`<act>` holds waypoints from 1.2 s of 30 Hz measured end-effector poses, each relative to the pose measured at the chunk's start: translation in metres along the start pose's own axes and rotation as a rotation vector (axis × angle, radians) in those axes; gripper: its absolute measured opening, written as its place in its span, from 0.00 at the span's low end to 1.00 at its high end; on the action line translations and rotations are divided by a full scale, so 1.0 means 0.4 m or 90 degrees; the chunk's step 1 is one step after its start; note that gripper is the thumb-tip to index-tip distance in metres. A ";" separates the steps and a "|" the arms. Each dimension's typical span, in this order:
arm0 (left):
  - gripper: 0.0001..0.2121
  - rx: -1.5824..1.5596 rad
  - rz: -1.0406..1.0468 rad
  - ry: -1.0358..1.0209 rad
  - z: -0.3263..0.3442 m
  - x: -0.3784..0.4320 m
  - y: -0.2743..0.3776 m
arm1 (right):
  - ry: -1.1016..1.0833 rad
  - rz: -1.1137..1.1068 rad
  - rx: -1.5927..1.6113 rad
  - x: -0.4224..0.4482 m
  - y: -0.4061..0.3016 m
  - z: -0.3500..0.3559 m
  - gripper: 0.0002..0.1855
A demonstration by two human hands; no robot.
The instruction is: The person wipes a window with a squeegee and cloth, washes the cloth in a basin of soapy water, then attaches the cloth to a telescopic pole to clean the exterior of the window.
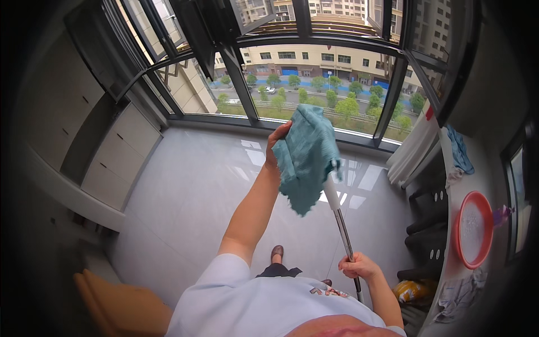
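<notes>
A teal cloth with a frayed lower edge hangs over the far end of a pole. The pole has a shiny metal shaft and a white upper sleeve; whatever head it carries is hidden under the cloth. My left hand, arm stretched forward, grips the cloth's left side, its fingers partly covered by the fabric. Lower down, near my right side, my right hand is closed around the metal shaft. The pole slants up and away from me, its cloth-covered end raised before the windows.
Framed windows span the far side, several sashes swung inward. On the right counter are a red basin of sudsy water, a blue cloth and a crumpled cloth. Cabinets line the left, above glossy floor tiles.
</notes>
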State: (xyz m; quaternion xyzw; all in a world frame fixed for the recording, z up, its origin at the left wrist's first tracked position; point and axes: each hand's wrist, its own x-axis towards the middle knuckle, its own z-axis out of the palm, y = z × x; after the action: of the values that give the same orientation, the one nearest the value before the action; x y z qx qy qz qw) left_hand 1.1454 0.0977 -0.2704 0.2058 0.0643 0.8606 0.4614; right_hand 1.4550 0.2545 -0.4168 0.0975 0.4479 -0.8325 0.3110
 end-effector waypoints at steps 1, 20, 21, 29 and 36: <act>0.15 0.048 0.034 0.073 0.009 -0.007 0.042 | -0.006 -0.003 -0.013 0.038 -0.021 0.003 0.08; 0.13 0.232 0.636 0.348 -0.006 -0.458 0.928 | 0.112 0.158 -0.554 0.719 -0.183 0.115 0.14; 0.13 0.219 0.661 0.364 -0.011 -0.460 0.943 | 0.146 0.169 -0.634 0.754 -0.195 0.122 0.17; 0.16 0.289 0.776 0.315 -0.050 -0.438 1.223 | 0.135 -0.010 -0.669 1.077 -0.344 0.254 0.26; 0.24 1.006 0.669 0.884 -0.012 -0.511 1.482 | 0.040 0.000 -0.616 1.314 -0.498 0.390 0.23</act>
State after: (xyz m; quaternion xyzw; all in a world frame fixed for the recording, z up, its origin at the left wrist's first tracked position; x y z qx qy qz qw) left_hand 0.7884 -0.4049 -0.1570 -0.0770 0.7252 0.5937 -0.3401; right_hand 0.9386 -0.0168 -0.4217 -0.0332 0.7927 -0.5257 0.3071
